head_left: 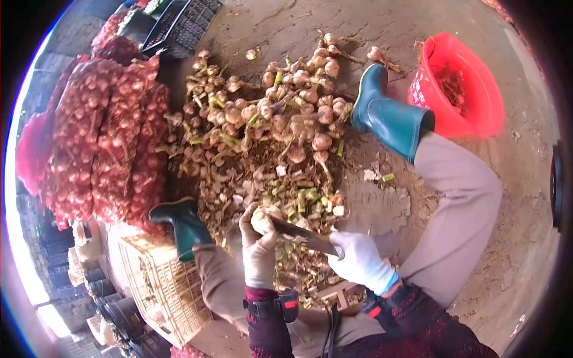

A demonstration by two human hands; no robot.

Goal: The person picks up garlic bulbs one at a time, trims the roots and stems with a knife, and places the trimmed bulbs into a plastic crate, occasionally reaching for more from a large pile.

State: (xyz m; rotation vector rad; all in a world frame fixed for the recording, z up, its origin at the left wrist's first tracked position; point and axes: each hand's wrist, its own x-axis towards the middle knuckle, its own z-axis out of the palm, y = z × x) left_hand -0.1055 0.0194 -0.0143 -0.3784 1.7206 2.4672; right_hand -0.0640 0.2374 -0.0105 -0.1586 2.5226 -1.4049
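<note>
In a pale glove, my left hand (258, 253) is closed around a garlic bulb (262, 219), thumb and fingers at its sides. My right hand (361, 259), gloved in white with a blue cuff, grips a knife (304, 236). Its dark blade points left, and the tip overlaps the bulb in this view. Under both hands lies a litter of cut green and pale stem pieces (304, 200) and dry skins. Beyond it spreads a heap of garlic bulbs (298, 107), many with stalks still on them.
A red bucket (439, 65) with brown scraps inside stands at the upper right. Filled red net sacks (107, 131) are stacked at the left. Below them is a cream plastic crate (167, 286); a black crate (185, 27) stands at the top. My green boots (388, 119) flank the heap.
</note>
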